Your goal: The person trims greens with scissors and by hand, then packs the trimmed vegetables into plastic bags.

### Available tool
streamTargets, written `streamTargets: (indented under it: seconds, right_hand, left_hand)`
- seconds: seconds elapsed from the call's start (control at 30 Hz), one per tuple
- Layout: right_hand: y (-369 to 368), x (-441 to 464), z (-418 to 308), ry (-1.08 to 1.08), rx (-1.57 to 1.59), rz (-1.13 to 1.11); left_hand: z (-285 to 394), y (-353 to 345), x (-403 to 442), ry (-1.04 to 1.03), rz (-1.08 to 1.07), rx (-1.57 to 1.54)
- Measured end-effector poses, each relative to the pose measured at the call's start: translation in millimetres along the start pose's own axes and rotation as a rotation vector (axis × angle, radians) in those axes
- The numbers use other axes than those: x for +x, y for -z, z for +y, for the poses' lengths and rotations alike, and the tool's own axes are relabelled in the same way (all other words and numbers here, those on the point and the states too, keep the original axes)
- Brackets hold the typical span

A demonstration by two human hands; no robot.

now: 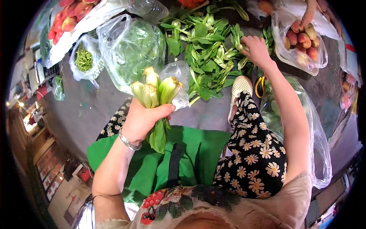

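Observation:
Upright in front of me, my left hand (146,118) is wrapped round a bunch of leafy greens (158,91), pale cut ends up and leaves hanging below the fist. Farther forward, my right hand (256,49) reaches to the right edge of the loose greens (209,57) spread on the dark floor. Its fingers are bent round the pale stalk of one green (237,40). Just left of the pile stands a large clear bag (133,49) of greens, and a small crumpled clear bag (179,74) lies behind the held bunch.
At the right, peaches (303,40) sit in a bagged tray, with another person's hand (309,14) above them. Yellow-handled scissors (260,86) lie by my shoe (242,86). A bag of green pods (84,59) and red fruit (70,19) are at the left; a plastic bag (305,114) is by my right arm.

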State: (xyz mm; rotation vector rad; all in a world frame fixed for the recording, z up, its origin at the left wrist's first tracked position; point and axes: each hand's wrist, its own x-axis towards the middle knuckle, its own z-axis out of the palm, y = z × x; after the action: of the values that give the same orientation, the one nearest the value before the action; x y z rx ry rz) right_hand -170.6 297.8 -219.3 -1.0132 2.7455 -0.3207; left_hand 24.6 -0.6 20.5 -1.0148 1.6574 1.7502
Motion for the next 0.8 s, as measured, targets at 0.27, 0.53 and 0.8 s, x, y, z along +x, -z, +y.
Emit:
streamTargets:
  seconds: [0.27,0.53,0.8]
  right_hand:
    - [51.8,21.0,-79.2,-0.103,1.501,-0.389]
    - [98.2,20.0,-150.4,0.052,1.716,-0.483]
    - [110.1,7.9,-184.5,-0.043,1.693,-0.447]
  left_hand:
    - [3.2,6.9,0.9,-0.056,0.067,-0.071]
    - [1.8,10.1,6.0,-0.146,0.035,-0.288]
    - [-16.3,12.2,8.4,-0.143,-0.035,-0.361]
